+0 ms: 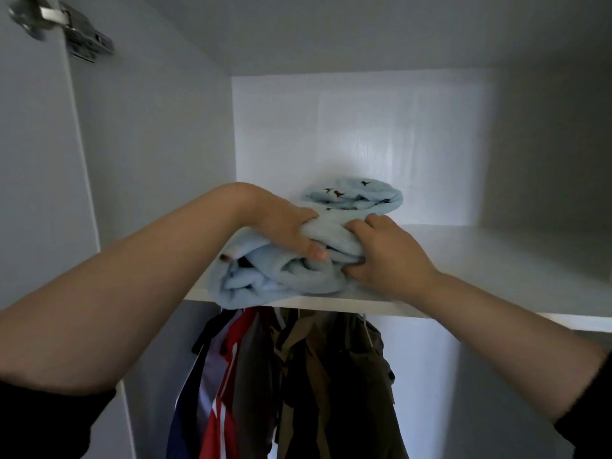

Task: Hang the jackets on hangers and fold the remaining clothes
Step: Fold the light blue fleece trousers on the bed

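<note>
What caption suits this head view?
The left hand and right hand grip a blue garment on the shelf, above hung clothes.

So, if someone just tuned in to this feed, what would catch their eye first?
The left hand and right hand both grip a bunched pale blue garment at the front edge of the white wardrobe shelf. A second pale blue bundle sits just behind it. Below the shelf hang dark, olive and red-striped clothes.

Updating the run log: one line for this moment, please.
left hand grips light blue fleece garment | right hand grips it | place: wardrobe shelf front edge | below: hanging jackets
</note>
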Motion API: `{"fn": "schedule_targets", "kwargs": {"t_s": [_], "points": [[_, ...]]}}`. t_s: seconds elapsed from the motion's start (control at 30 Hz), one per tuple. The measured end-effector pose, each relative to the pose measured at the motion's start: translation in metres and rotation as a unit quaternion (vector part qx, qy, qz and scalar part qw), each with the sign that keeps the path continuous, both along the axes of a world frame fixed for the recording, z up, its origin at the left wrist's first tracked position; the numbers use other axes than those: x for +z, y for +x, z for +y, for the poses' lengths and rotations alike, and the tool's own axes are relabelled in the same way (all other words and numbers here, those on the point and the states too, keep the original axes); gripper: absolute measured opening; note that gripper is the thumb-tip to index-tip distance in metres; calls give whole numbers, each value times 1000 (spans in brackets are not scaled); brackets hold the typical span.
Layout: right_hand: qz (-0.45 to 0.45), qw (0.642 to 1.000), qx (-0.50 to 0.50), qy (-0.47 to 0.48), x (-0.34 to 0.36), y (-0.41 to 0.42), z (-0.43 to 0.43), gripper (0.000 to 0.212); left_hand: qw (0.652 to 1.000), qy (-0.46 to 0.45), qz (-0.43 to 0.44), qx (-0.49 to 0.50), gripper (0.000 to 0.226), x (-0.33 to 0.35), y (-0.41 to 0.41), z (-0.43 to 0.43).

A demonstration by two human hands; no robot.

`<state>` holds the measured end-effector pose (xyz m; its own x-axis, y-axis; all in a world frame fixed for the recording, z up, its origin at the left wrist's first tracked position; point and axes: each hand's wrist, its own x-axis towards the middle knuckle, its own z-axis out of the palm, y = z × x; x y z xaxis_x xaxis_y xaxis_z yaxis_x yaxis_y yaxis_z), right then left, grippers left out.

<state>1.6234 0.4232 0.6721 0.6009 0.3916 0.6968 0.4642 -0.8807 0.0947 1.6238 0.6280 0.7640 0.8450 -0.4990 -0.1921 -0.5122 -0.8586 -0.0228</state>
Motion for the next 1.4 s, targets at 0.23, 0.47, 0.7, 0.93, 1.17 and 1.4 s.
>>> {"fn": "schedule_targets", "kwargs": {"t_s": [0.23, 0.47, 0.7, 0.93, 1.17, 1.4], "points": [[256, 964, 58, 51, 19, 29, 24, 98, 986, -135, -102, 17, 70, -49, 19, 58], [329, 940, 78, 50, 5, 62, 86, 100, 975, -123, -162, 86, 69, -61, 47, 109], [387, 916, 90, 53, 10, 66, 109, 94, 949, -289, 60, 107, 56, -37, 49, 143], [292, 929, 60, 219, 83, 90, 115, 48, 920, -314, -42, 229, 65, -33, 112, 135], [309, 950, -2, -38, 27, 154, 179, 47, 973, -120, -108, 162, 57, -77, 156, 160], [312, 946, -26, 83, 15, 169, 186, 48, 983, -70, -118, 118, 65, -83, 175, 170]]}}
